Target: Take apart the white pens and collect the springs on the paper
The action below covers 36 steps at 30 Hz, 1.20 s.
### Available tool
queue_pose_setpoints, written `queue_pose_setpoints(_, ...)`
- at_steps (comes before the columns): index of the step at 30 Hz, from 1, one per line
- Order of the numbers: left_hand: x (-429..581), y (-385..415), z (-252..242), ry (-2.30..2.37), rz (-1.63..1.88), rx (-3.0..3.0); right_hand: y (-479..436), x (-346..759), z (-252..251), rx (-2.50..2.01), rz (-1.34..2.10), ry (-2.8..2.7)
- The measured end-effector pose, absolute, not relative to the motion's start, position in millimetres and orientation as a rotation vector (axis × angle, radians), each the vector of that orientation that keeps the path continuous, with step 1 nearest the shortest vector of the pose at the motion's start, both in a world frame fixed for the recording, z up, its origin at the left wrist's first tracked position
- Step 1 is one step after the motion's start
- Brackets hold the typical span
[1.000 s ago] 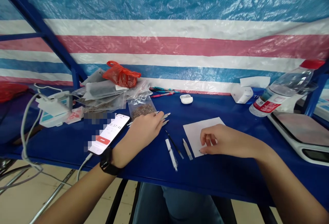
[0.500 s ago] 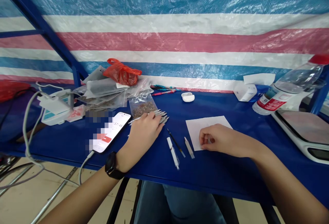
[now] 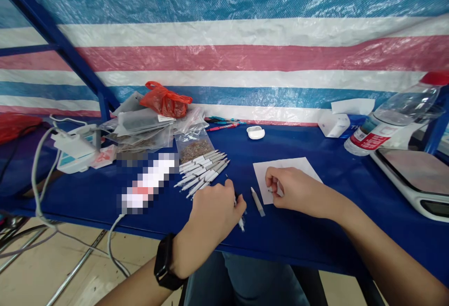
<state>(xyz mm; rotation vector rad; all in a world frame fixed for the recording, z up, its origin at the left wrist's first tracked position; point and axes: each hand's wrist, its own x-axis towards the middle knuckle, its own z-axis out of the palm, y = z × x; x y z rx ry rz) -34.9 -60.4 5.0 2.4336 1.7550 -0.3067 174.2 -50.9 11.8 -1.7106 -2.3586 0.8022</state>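
My left hand (image 3: pixel 215 210), with a black watch on its wrist, curls over a white pen barrel (image 3: pixel 242 224). Its fingers and thumb close about the barrel, whose upper part they hide. Under the same hand lies a thin pen refill, mostly covered. My right hand (image 3: pixel 286 186) rests over a sheet of white paper (image 3: pixel 301 163) in a pinch; a tiny dark piece shows at the fingertips, too small to name. Between the hands lies a grey, pointed pen grip section (image 3: pixel 257 201). Several white-and-grey pens (image 3: pixel 203 170) form a pile beyond my left hand.
A phone (image 3: pixel 149 184) on a cable lies at left. Plastic bags (image 3: pixel 143 126), one red bag (image 3: pixel 166 100) and a white charging block (image 3: pixel 77 147) stand behind it. A white earbud case (image 3: pixel 256 132) sits mid-back. At right are a bottle (image 3: pixel 375 133) and a scale (image 3: pixel 410 175).
My left hand has left the pen pile and moved right and nearer, onto the white barrel and refill. My right hand has shifted slightly left, still pinched over the paper.
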Motion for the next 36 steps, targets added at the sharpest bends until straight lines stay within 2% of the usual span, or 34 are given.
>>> queue_pose_setpoints(10,-26.1,-52.1,13.1,1.6,-0.519,2.439,-46.9,171.5,4.6,-1.645,0.663,-2.335)
queue_pose_setpoints(15,-39.2,-44.7,13.0,1.36,-0.311,2.423,-47.4,173.5,7.7,-1.534,0.706,-2.203)
queue_pose_setpoints(22,-38.7,-31.0,11.1,1.129,-0.047,2.463,-42.5,171.2,8.8,-1.336,1.116,-1.612)
queue_pose_setpoints(26,-21.0,-16.5,13.0,1.132,0.042,2.658,-36.7,168.2,5.2,-1.25,1.125,-1.395)
queue_pose_setpoints(31,4.7,1.0,16.4,1.156,-0.048,2.94,-30.8,166.3,-3.2,-1.141,0.842,-1.183)
queue_pose_setpoints(36,11.6,11.7,10.9,1.082,0.107,2.991,-27.6,169.1,-2.9,-1.058,0.539,-1.004)
